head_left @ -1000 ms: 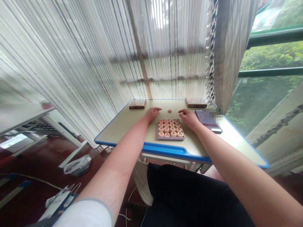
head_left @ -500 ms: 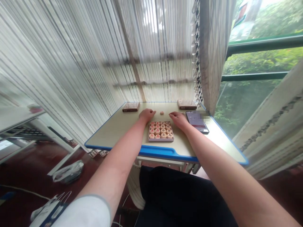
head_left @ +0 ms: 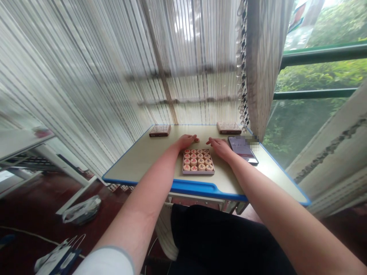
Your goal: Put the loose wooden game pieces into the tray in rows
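Note:
My left hand [head_left: 187, 141] is closed at its fingertips on a single round wooden Chinese chess piece [head_left: 197, 140], just behind the tray. Part of the piece is hidden by the fingers. My right hand [head_left: 220, 148] rests at the table to the right of that piece, fingers loosely stretched and holding nothing. Between my forearms lies a shallow tray [head_left: 198, 172] filled with rows of Chinese chess pieces [head_left: 201, 162], some marked in red and some in black.
The pale table [head_left: 137, 162] has a blue edge. One flat box [head_left: 159, 130] lies at its back left, another box [head_left: 228, 128] at the back right. A phone [head_left: 243, 149] lies right of my right hand. A striped string curtain [head_left: 114, 68] hangs behind.
My left hand has moved right to the lone piece and its fingers have closed on it. The right hand's fingers have loosened slightly. The view has shifted a little.

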The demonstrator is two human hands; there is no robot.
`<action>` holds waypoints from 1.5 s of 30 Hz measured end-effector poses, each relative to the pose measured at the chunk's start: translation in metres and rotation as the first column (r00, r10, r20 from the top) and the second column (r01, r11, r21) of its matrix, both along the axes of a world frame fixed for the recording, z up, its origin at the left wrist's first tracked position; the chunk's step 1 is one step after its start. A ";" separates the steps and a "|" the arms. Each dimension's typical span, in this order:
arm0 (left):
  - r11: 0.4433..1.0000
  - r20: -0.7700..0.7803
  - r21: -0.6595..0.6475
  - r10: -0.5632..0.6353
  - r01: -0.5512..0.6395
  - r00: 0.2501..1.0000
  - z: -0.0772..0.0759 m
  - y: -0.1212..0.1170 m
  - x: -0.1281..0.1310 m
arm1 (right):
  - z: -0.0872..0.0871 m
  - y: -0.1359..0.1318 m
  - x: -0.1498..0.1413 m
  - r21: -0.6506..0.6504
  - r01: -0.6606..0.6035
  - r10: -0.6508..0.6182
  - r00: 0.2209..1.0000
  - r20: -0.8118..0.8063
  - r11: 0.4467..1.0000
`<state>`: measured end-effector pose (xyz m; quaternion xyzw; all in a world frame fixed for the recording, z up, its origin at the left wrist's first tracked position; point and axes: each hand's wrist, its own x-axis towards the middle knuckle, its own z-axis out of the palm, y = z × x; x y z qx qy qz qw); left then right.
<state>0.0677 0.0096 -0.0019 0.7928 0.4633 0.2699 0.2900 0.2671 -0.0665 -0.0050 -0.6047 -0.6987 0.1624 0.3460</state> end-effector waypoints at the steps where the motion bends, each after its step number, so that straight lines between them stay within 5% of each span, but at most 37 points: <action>1: 1.000 0.013 0.005 -0.009 0.009 1.000 0.000 0.000 -0.003 | 0.000 0.000 0.000 0.001 -0.001 0.001 1.000 0.005 1.000; 12: 0.999 0.072 0.051 -0.007 0.004 0.997 -0.002 0.000 -0.010 | -0.003 0.004 -0.002 0.023 -0.001 0.000 0.998 0.061 1.000; 18: 0.994 0.228 0.062 0.074 -0.091 0.971 -0.009 0.004 -0.012 | -0.006 0.007 0.000 0.091 0.004 -0.005 1.000 0.003 0.996; 22: 0.999 0.290 0.031 0.014 -0.024 0.957 -0.009 0.005 -0.014 | -0.009 0.008 -0.001 0.177 -0.014 0.004 0.999 0.054 0.984; 30: 0.978 0.053 0.185 0.090 -0.098 0.995 -0.013 0.012 -0.012 | -0.008 0.006 -0.003 0.160 0.013 -0.018 0.999 0.028 0.987; 45: 0.917 -0.040 0.310 0.276 -0.251 0.960 -0.007 0.004 -0.017 | -0.009 0.009 -0.003 0.111 0.019 -0.025 0.998 0.056 0.994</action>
